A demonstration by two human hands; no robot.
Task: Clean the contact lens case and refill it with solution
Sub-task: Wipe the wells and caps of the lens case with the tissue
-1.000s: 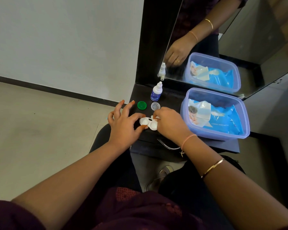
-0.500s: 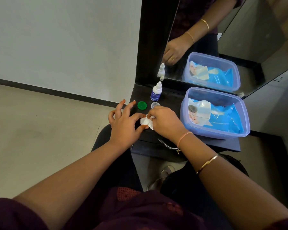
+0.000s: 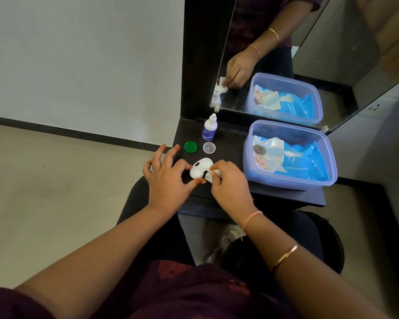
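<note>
1. White plastic catches the eye first in the head view: the lens case (image 3: 200,169), both wells uncovered, sits over the near edge of the black shelf (image 3: 230,141), tilted, between the two hands. I cannot tell whether it rests on the shelf or is lifted just off it.
2. The left hand (image 3: 168,180) reaches in from the lower left, palm down. It pinches the left end of the case between the thumb below and the forefinger above. The other three fingers fan up and away, holding nothing.
3. The right hand (image 3: 228,183) comes in from the lower right with the wrist bent inward. Its curled fingertips pinch a small crumpled tissue (image 3: 213,174), which touches the right end of the case.
4. A pink band (image 3: 251,218) circles the right wrist, and a gold bangle (image 3: 283,256) sits further up the forearm.
5. Behind the case, a green cap (image 3: 190,147) and a clear cap (image 3: 209,148) lie side by side on the shelf, apart from each other.
6. The solution bottle (image 3: 209,127) stands upright just behind the clear cap, near the mirror (image 3: 309,31).
7. To the right, a clear plastic box (image 3: 327,180) holds a blue packet of wipes (image 3: 295,162).
8. The mirror reflects the right hand, the tissue, the bottle and the box.
</note>
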